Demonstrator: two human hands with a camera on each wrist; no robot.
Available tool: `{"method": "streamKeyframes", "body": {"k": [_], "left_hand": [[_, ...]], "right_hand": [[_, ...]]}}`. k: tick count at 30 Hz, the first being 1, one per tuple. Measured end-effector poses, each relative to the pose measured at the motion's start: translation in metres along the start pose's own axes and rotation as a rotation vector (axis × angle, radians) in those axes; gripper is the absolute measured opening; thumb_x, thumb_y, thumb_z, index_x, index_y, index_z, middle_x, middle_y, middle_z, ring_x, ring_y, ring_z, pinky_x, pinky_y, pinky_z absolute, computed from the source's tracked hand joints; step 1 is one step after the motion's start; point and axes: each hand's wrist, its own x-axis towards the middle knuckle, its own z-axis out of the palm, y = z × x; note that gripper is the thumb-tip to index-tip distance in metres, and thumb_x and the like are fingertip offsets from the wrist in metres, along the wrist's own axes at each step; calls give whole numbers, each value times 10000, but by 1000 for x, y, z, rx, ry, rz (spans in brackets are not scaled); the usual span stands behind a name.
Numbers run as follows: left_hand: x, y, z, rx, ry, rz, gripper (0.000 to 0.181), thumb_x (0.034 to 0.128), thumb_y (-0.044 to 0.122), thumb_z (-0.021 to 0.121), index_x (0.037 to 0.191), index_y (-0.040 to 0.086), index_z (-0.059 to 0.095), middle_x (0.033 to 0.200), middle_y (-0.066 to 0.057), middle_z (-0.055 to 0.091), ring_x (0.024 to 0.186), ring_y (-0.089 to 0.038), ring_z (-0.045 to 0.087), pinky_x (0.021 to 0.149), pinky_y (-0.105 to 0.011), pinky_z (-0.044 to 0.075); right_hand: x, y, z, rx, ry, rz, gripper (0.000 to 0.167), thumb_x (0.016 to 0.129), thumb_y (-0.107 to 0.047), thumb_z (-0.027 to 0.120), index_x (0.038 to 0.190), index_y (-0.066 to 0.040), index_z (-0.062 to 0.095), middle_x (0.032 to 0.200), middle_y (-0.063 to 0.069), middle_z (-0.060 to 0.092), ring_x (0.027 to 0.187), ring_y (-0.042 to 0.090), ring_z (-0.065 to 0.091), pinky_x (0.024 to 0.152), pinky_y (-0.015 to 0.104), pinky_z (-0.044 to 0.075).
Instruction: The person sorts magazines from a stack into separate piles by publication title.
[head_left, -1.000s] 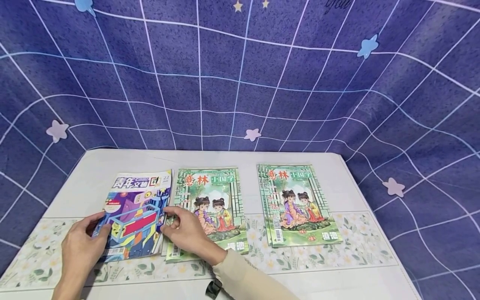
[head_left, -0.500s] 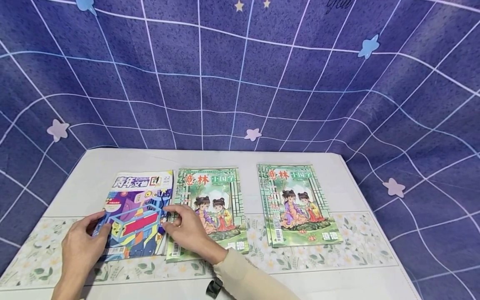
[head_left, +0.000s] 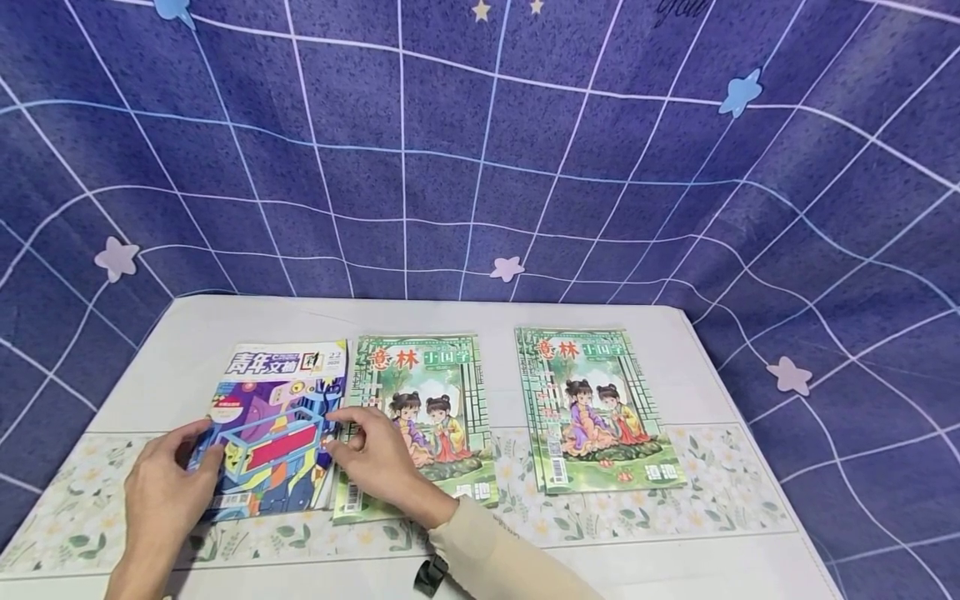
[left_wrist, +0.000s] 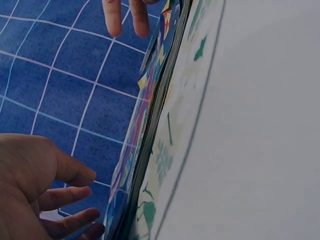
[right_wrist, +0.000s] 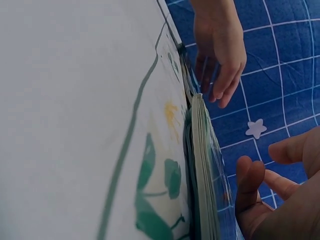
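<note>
Neither hand clenches: the left hand [head_left: 167, 490] and right hand [head_left: 381, 458], fingers relaxed, flank the purple magazine [head_left: 273, 442] lying leftmost on the table [head_left: 645, 554]. Light, even pressure from both edges should square it best, taking care the right hand doesn't drag the middle green magazine [head_left: 444, 417].

"What sort of place is this?"
"A curtained tabletop nook; home or studio, I can't tell."
"What shows it?"
"A dark-blue curtain with pale grid lines and stars [head_left: 442, 192] beyond the left hand [head_left: 167, 483] and right hand [head_left: 386, 458], and a white, flower-banded tabletop [head_left: 660, 567] beneath them."
</note>
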Motion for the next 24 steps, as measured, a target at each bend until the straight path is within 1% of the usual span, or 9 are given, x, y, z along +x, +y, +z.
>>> {"method": "streamKeyframes", "body": {"k": [2, 8, 11, 15, 20, 24], "left_hand": [[-1, 3, -1, 3, 7, 5, 459, 1030, 88, 678, 1459, -71, 634, 1457, -385, 554, 1391, -572, 512, 1168, -707, 377], [-3, 11, -1, 8, -4, 16, 471, 1028, 98, 673, 1473, -53, 636, 1492, -397, 535, 1428, -589, 484, 1189, -719, 366], [-4, 14, -2, 2, -7, 27, 472, 1026, 92, 679, 1476, -46, 640, 1489, -389, 542, 1416, -582, 500, 1182, -719, 373], [-6, 20, -3, 2, -17, 24, 495, 1032, 97, 686, 1504, -36, 624, 1502, -377, 536, 1406, -578, 506, 1185, -726, 368], [-11, 29, -4, 13, -30, 30, 495, 1033, 101, 697, 1508, -18, 624, 1520, -369, 536, 1409, -592, 505, 1160, -747, 377], [-14, 34, -3, 3, -43, 50, 485, 1033, 95, 703, 1499, -20, 628, 1536, -375, 526, 1435, -607, 478, 1183, -745, 358]], "right_hand": [[-1, -1, -1, 6, -3, -5, 385, 1013, -75, 781, 1395, -116, 758, 1017, 14, 637, 634, -15, 502, 788, 177, 500], [-2, -1, -2, 3, -6, -20, 396, 1017, -74, 771, 1410, -114, 749, 1146, 42, 682, 679, -19, 518, 810, 178, 499], [-3, -2, -4, -4, -1, -28, 395, 1016, -78, 773, 1409, -114, 749, 1133, 38, 682, 693, -26, 515, 807, 176, 488], [-4, -3, -7, -8, 5, -44, 397, 1012, -69, 772, 1407, -104, 751, 1132, 66, 698, 734, -31, 508, 787, 170, 477], [-6, -3, -10, -2, 12, -46, 415, 995, -53, 773, 1407, -92, 747, 1231, 82, 726, 775, -41, 531, 773, 166, 492], [-7, -3, -14, 7, 10, -54, 424, 995, -35, 761, 1417, -70, 735, 1292, 126, 727, 772, -51, 539, 746, 163, 499]]}}
